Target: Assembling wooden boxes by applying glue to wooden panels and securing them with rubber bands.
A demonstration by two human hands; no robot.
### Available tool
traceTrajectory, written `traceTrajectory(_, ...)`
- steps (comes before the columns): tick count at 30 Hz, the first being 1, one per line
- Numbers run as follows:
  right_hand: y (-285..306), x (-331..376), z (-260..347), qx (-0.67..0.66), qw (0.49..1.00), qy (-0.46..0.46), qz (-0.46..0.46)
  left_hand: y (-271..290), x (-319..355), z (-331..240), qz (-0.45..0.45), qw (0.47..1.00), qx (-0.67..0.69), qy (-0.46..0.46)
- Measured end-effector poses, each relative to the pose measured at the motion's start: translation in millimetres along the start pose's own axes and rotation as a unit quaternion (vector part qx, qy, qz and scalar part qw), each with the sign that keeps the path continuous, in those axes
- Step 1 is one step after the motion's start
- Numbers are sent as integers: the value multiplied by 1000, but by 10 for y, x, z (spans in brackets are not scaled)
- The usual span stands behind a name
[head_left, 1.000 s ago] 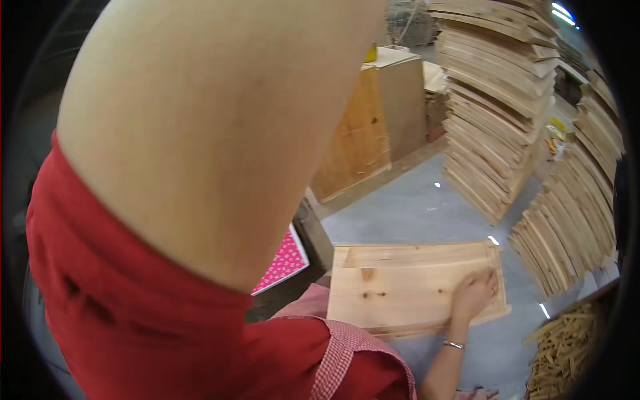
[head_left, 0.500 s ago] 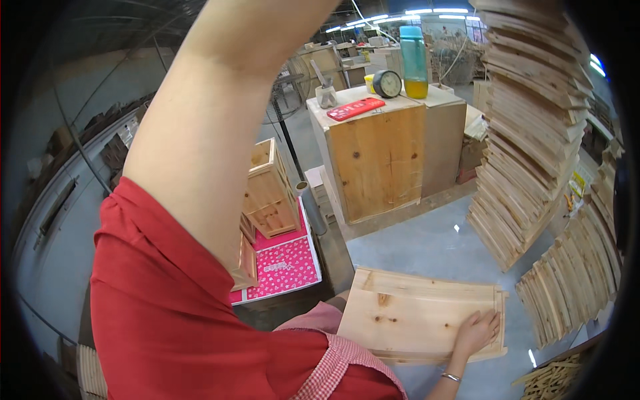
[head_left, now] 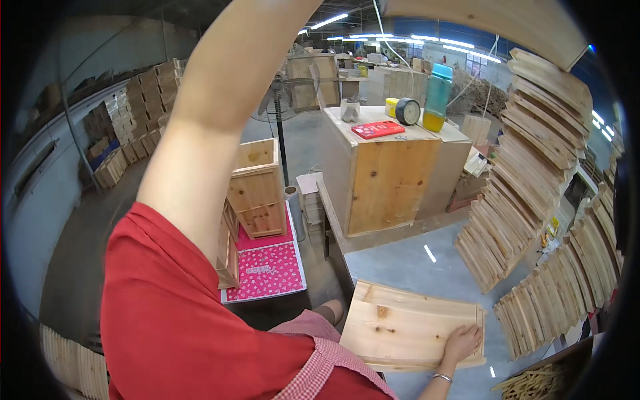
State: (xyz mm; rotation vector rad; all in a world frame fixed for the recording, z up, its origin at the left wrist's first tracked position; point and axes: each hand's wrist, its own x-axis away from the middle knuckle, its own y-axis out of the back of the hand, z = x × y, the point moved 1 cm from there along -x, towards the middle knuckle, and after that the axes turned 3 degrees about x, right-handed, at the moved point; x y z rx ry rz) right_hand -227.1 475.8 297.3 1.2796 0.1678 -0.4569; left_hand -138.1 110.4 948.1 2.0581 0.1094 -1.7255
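My right hand rests on a pale knotty wooden panel, near its right end, fingers laid over the surface. Raised rails edge the panel, which lies on a grey worktop. Up across the picture goes my left arm, bare below a red sleeve; its hand is beyond the upper edge. Close to the camera, a wooden board cuts across the upper right; what holds it is hidden.
Tall stacks of wooden slats and more wood pieces stand at the right. Ahead, a wooden cabinet carries a red phone, a round clock and a teal bottle. Wooden boxes sit on a pink patterned surface.
The view has tilted and shifted, so more of the room shows. A wooden board has come into the upper right, over the tall stack. My right hand stays on the panel.
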Motion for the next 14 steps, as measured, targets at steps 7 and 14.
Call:
traceTrajectory(7,26,24,-47,7,1000,-15,26,769,2044,140,-243,916,175,269)
traceTrajectory(14,-219,-171,-640,-350,929,-120,-7,24,4254,399,-328,667,488,457)
